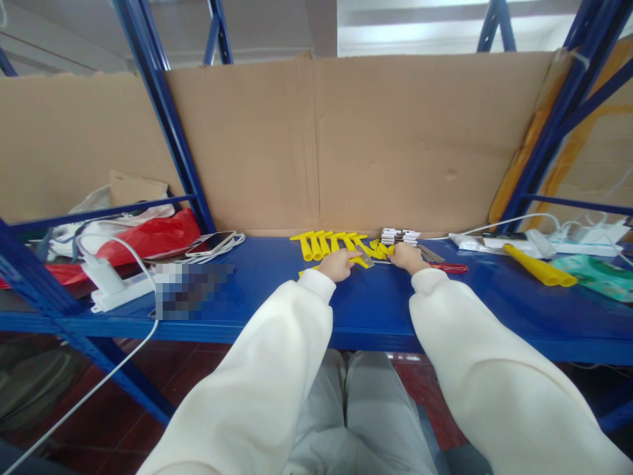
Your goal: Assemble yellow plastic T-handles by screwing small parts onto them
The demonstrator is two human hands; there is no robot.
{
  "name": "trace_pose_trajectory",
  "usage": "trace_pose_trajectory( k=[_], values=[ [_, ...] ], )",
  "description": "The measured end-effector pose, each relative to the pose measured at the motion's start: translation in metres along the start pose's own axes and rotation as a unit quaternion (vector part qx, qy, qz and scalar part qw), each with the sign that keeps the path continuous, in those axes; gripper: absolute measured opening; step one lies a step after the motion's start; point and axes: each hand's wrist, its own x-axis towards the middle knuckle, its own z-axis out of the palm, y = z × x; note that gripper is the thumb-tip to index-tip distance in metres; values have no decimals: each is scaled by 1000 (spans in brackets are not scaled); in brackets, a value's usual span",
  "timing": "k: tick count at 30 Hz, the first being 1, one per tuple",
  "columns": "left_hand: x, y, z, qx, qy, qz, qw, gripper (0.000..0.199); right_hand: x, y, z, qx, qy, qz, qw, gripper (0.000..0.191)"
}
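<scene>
Several yellow plastic pieces [315,245] lie in a row at the back of the blue shelf. My left hand [338,264] is closed around a yellow piece with a flat grey blade [364,256] at its right end. Beside it, my right hand [407,257] reaches down at small yellow parts [380,249]; its fingers are mostly hidden. Behind my right hand is a stack of white pieces [399,236]. Grey metal strips [430,253] and red thin items [449,268] lie to its right.
On the left are a white power strip [123,292], a white cable, a phone [211,243] and a red bag [153,236]. Yellow tubes [541,266] and a green packet [596,276] lie right. Cardboard [395,145] stands behind, between blue posts.
</scene>
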Motion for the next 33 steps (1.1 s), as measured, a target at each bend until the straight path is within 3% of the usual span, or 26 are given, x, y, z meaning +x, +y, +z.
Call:
trace_pose_trajectory(
  k=[13,19,25,33],
  values=[
    [0,1,0,-2,0,-2,1000,48,2,2,-1,22,8,12,1000,42],
    [0,0,0,6,-9,-2,1000,49,8,13,1,85,58,69,992,44],
    [-1,1,-1,5,-9,-2,1000,48,8,19,-8,191,137,119,965,44],
    [-1,2,-3,3,-12,1,1000,50,10,21,-11,242,187,93,947,43]
  ],
)
